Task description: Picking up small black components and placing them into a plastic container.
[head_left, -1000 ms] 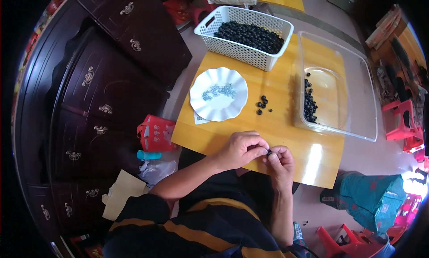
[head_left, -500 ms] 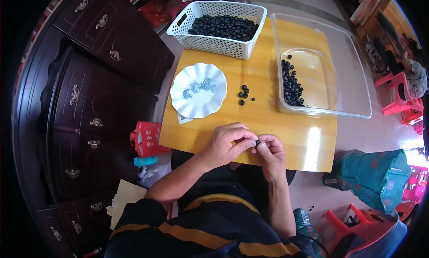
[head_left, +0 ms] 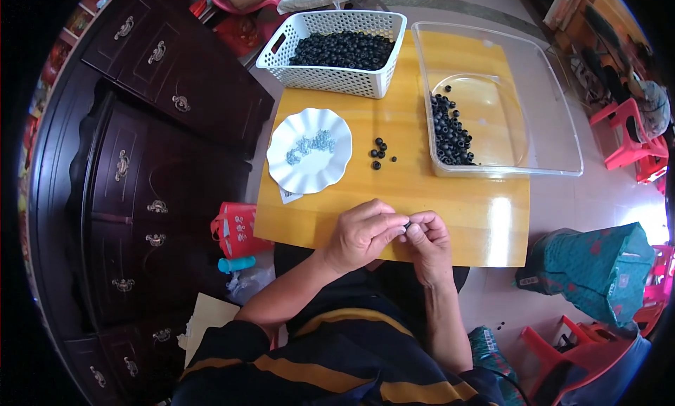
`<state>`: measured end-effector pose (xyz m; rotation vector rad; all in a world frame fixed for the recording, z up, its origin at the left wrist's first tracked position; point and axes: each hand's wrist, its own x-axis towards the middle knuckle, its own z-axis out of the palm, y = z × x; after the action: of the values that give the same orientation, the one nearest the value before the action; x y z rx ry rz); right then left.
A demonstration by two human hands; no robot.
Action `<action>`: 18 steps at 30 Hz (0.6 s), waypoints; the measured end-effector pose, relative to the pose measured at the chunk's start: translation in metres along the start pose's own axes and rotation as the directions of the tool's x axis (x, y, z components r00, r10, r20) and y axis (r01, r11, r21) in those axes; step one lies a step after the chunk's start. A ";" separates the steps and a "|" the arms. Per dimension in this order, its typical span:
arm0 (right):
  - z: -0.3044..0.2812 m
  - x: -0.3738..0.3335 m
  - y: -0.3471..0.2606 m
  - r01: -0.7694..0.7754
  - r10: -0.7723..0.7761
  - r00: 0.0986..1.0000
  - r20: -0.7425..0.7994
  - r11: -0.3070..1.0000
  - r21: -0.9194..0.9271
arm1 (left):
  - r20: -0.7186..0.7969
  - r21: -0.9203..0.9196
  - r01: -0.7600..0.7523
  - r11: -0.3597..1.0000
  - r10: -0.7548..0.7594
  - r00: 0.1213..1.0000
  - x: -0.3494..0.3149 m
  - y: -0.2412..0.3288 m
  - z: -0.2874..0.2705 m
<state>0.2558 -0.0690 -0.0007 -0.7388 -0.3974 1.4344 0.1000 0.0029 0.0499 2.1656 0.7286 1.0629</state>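
Observation:
My left hand [head_left: 365,231] and my right hand [head_left: 429,243] meet above the near edge of the table, fingertips pinched together. A small black bead-like piece [head_left: 407,225] shows between them, held by my right thumb and fingers. Whatever is in my left pinch is too small and covered to make out. Beyond my hands lie several loose black bead-like pieces [head_left: 380,148], round with a hole. To their left, a white wavy-rimmed plate [head_left: 325,175] bears a scatter of tiny clear bluish pieces [head_left: 311,145].
A white perforated basket [head_left: 337,81] full of black pieces stands at the back. Right of it, a clear plastic bin [head_left: 503,171] holds more along its left side. Dark drawers [head_left: 119,160] flank the left; a teal bag [head_left: 587,272] and red stools [head_left: 626,146] are right.
The view has shifted slightly, and a person's arm now shows at the top left. My hands stay together in the same pinch, with the fingertips closer over the black piece.

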 end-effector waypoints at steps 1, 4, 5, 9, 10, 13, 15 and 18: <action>0.000 0.000 -0.002 0.002 -0.002 1.000 0.001 0.999 -0.039 | 0.002 -0.038 0.029 0.999 -0.029 1.000 0.001 0.000 0.000; 0.001 -0.001 -0.004 0.004 -0.004 1.000 -0.005 0.997 -0.080 | 0.039 -0.123 0.094 0.988 -0.090 0.995 0.005 -0.003 -0.002; 0.002 -0.001 -0.004 0.003 -0.004 1.000 -0.007 0.997 -0.082 | 0.071 -0.165 0.131 0.978 -0.121 0.990 0.006 -0.003 -0.003; -0.001 -0.002 -0.003 0.003 -0.002 1.000 0.004 0.995 -0.096 | 0.094 -0.280 0.200 0.939 -0.180 0.979 0.005 -0.004 -0.003; -0.001 -0.002 -0.003 0.003 -0.001 1.000 0.023 0.995 -0.099 | 0.101 -0.361 0.275 0.891 -0.255 0.962 0.001 -0.006 -0.001; -0.003 -0.002 -0.004 0.004 0.000 0.999 0.045 0.995 -0.103 | 0.138 -0.428 0.325 0.844 -0.294 0.946 0.002 -0.005 -0.002; -0.004 -0.002 -0.004 0.007 -0.001 0.999 0.054 0.995 -0.102 | 0.158 -0.416 0.300 0.858 -0.257 0.953 0.005 -0.007 -0.003; -0.003 -0.001 -0.006 -0.040 0.037 0.997 0.064 0.998 0.051 | 0.121 -0.341 0.181 0.922 -0.148 0.981 0.013 -0.015 -0.006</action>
<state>0.2623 -0.0703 0.0018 -0.6641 -0.3947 1.5015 0.0985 0.0235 0.0482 1.8016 0.6135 0.9187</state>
